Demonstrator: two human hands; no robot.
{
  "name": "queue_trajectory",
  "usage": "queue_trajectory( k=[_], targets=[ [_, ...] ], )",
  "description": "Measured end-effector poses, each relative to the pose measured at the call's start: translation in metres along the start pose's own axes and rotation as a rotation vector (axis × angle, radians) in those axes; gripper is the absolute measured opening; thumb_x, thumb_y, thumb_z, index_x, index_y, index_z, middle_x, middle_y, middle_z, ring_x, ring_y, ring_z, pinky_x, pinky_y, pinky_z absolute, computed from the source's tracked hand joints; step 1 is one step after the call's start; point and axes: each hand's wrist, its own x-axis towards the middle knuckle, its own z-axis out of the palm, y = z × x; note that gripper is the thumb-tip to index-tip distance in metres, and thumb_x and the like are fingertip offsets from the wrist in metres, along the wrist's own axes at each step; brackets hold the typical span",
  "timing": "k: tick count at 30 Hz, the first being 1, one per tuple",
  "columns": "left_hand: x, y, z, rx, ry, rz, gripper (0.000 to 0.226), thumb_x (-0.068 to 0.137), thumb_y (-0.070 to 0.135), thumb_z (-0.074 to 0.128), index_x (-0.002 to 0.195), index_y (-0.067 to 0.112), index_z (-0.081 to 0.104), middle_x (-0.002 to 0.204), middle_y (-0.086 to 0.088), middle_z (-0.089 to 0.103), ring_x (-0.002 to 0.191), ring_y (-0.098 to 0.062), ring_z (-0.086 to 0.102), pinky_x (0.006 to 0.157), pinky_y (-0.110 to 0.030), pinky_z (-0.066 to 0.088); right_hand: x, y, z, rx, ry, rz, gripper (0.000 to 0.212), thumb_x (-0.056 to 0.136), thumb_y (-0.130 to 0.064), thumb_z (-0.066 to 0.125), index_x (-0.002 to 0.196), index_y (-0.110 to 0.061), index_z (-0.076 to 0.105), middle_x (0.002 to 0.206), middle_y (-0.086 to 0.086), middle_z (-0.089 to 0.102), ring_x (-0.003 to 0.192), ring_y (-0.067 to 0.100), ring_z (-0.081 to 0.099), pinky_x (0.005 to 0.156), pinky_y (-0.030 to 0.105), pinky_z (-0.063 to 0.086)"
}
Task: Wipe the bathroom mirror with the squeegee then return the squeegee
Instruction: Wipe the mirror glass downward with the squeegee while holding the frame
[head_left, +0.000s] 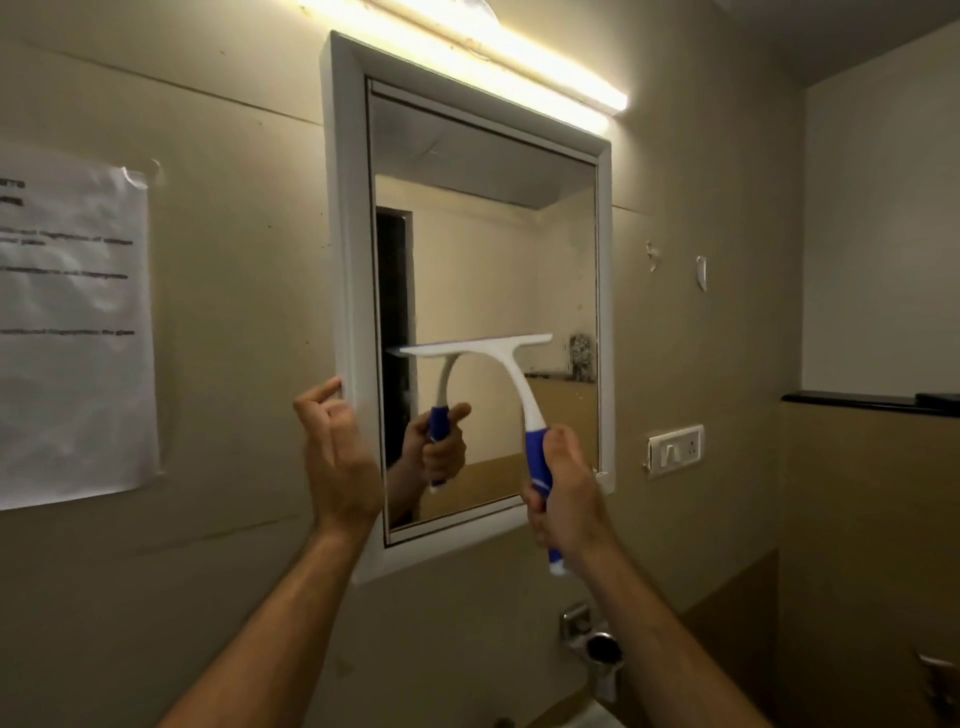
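Observation:
A white-framed bathroom mirror (345, 218) hangs on the beige wall. My right hand (566, 488) grips the blue handle of a white squeegee (498, 358), whose blade lies level against the lower half of the glass. Its reflection shows to the left in the mirror. My left hand (335, 457) is raised at the frame's lower left edge, fingertips touching or almost touching the frame and loosely bent, holding nothing.
A lit tube light (498, 57) runs above the mirror. A printed paper sheet (72, 327) is taped to the wall at left. A switch plate (675, 449) sits right of the mirror, a black ledge (852, 401) further right, and a metal tap fitting (597, 644) below.

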Motion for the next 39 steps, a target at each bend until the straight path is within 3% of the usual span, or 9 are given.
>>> queue_trajectory(
  k=[3, 7, 11, 16, 25, 28, 33, 36, 39],
  targets=[
    [0.034, 0.021, 0.016, 0.032, 0.059, -0.006, 0.028, 0.095, 0.044, 0.028, 0.108, 0.019, 0.034, 0.077, 0.006, 0.045, 0.057, 0.007, 0.045, 0.046, -0.013, 0.035, 0.019, -0.008, -0.008, 0.003, -0.016, 0.025, 0.032, 0.103, -0.046, 0.031, 0.097, -0.02, 0.048, 0.063, 0.001, 0.046, 0.04, 0.006, 0.039, 0.037, 0.019, 0.034],
    [0.074, 0.033, 0.027, 0.136, 0.036, 0.069, 0.047, 0.098, 0.052, 0.027, 0.129, 0.016, 0.031, 0.09, 0.008, 0.049, 0.07, 0.005, 0.051, 0.049, 0.001, 0.034, 0.001, 0.03, -0.019, -0.011, -0.04, 0.134, 0.04, 0.102, -0.049, 0.029, 0.095, -0.016, 0.052, 0.062, 0.001, 0.045, 0.041, 0.005, 0.04, 0.04, 0.02, 0.035],
    [0.079, 0.031, 0.029, 0.221, 0.064, 0.064, 0.048, 0.1, 0.047, 0.029, 0.13, 0.011, 0.039, 0.081, 0.014, 0.05, 0.065, 0.015, 0.05, 0.051, 0.004, 0.031, -0.019, 0.058, -0.028, 0.031, -0.042, 0.247, 0.04, 0.102, -0.046, 0.032, 0.117, -0.012, 0.048, 0.064, 0.003, 0.046, 0.041, 0.005, 0.041, 0.04, 0.021, 0.036],
    [0.076, 0.032, 0.029, 0.289, 0.059, 0.037, 0.051, 0.1, 0.047, 0.028, 0.127, 0.007, 0.045, 0.094, 0.001, 0.051, 0.07, 0.009, 0.04, 0.055, 0.003, 0.027, 0.011, 0.016, -0.029, 0.109, -0.117, 0.062, 0.02, 0.101, -0.029, 0.036, 0.111, -0.019, 0.049, 0.061, -0.001, 0.047, 0.045, 0.008, 0.039, 0.04, 0.023, 0.032],
    [0.078, 0.027, 0.029, 0.31, 0.106, 0.027, 0.053, 0.097, 0.054, 0.027, 0.119, 0.011, 0.049, 0.083, 0.007, 0.053, 0.068, 0.003, 0.044, 0.063, -0.017, 0.029, 0.011, 0.021, -0.039, 0.258, -0.168, 0.058, 0.018, 0.098, -0.043, 0.046, 0.108, -0.049, 0.059, 0.065, 0.003, 0.061, 0.049, 0.016, 0.052, 0.043, 0.027, 0.043],
    [0.077, 0.026, 0.029, 0.293, 0.1, 0.038, 0.053, 0.098, 0.053, 0.027, 0.118, 0.009, 0.049, 0.073, 0.015, 0.049, 0.062, 0.015, 0.046, 0.056, -0.013, 0.027, -0.011, 0.046, -0.043, 0.212, -0.145, 0.14, 0.035, 0.091, -0.052, 0.045, 0.125, -0.047, 0.05, 0.066, 0.003, 0.064, 0.051, 0.017, 0.056, 0.044, 0.029, 0.047],
    [0.078, 0.026, 0.03, 0.299, 0.106, 0.048, 0.052, 0.098, 0.053, 0.027, 0.118, 0.01, 0.05, 0.087, 0.004, 0.054, 0.07, 0.004, 0.042, 0.06, -0.016, 0.028, 0.005, 0.027, -0.041, 0.132, -0.08, 0.096, 0.047, 0.083, -0.059, 0.043, 0.13, -0.054, 0.044, 0.06, -0.003, 0.061, 0.048, 0.011, 0.054, 0.045, 0.029, 0.05],
    [0.077, 0.026, 0.029, 0.298, 0.097, 0.051, 0.051, 0.098, 0.051, 0.027, 0.116, 0.009, 0.05, 0.085, 0.004, 0.054, 0.069, 0.003, 0.043, 0.058, -0.016, 0.027, 0.027, 0.0, -0.036, 0.117, -0.084, 0.052, 0.024, 0.092, -0.058, 0.041, 0.111, -0.07, 0.048, 0.062, -0.005, 0.057, 0.045, 0.006, 0.05, 0.039, 0.025, 0.043],
    [0.077, 0.027, 0.03, 0.287, 0.101, 0.054, 0.049, 0.098, 0.048, 0.028, 0.115, 0.008, 0.05, 0.076, 0.007, 0.053, 0.064, 0.003, 0.045, 0.054, -0.016, 0.027, 0.036, -0.003, -0.036, 0.145, -0.106, 0.075, 0.027, 0.096, -0.056, 0.04, 0.117, -0.049, 0.055, 0.062, -0.004, 0.054, 0.043, 0.003, 0.046, 0.038, 0.021, 0.036]
  ],
)
